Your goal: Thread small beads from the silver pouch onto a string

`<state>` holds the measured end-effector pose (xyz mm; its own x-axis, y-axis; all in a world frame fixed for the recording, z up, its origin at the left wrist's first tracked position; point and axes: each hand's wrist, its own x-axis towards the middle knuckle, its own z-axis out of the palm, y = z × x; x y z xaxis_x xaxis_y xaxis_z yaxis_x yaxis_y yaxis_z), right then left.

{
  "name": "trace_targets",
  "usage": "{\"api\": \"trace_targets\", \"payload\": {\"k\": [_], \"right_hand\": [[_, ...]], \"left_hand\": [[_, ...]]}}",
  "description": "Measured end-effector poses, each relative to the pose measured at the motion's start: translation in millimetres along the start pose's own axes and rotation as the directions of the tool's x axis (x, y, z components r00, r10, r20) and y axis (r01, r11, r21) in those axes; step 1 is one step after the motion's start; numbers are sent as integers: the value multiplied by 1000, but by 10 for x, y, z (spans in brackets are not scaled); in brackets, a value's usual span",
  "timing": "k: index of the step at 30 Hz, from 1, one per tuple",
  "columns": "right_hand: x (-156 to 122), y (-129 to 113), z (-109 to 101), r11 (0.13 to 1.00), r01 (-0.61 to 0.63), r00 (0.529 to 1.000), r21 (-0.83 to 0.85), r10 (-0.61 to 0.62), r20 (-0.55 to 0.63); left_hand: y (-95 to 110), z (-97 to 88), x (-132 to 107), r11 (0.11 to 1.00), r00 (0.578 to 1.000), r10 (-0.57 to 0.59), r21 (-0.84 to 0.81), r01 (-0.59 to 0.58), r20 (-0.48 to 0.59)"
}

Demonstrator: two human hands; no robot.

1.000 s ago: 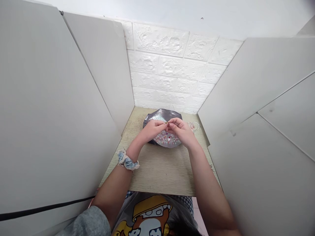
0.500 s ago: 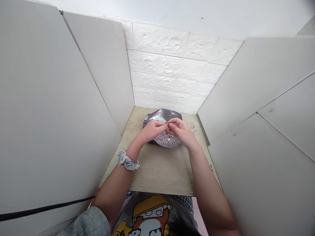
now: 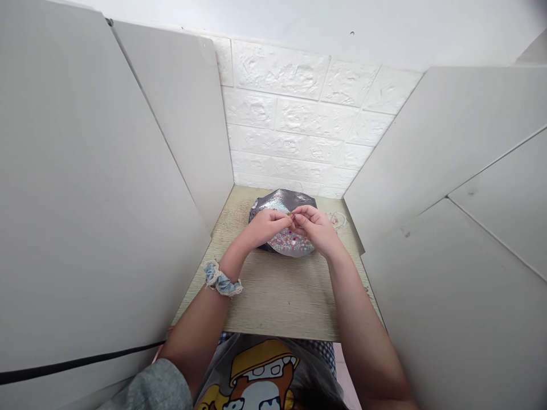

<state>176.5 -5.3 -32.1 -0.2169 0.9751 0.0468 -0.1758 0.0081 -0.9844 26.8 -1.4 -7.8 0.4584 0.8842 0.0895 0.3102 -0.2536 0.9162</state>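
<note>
Both hands (image 3: pixel 265 225) (image 3: pixel 317 229) close together over beads (image 3: pixel 291 244)

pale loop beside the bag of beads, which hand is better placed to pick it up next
Probably the right hand: it is nearer the pale loop, which lies on the tabletop by its outer side. The left hand is farther off, with the right between.

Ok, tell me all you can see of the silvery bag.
The silvery bag looks like shiny foil or plastic, with a dark patterned left edge. It lies on the wood-look table, small, mostly pastel beads showing at its near part. The left hand and right hand partly hide it; whether they touch it is unclear.
</note>
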Motion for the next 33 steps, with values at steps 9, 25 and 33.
{"api": "trace_targets", "payload": {"k": [9,25,33], "right_hand": [[-6,-3,8,999,-10,1000,-49,10,4],[-40,-42,17,993,-6,999,-117,10,34],[-74,-87,-10,947,97,995,-306,-86,49]], "left_hand": [[1,2,4,1000,1000,4,7,-4,-5],[10,-1,14,998,999,-37,-49,38,19],[-56,-6,32,994,996,-17,-107,25,83]]}}
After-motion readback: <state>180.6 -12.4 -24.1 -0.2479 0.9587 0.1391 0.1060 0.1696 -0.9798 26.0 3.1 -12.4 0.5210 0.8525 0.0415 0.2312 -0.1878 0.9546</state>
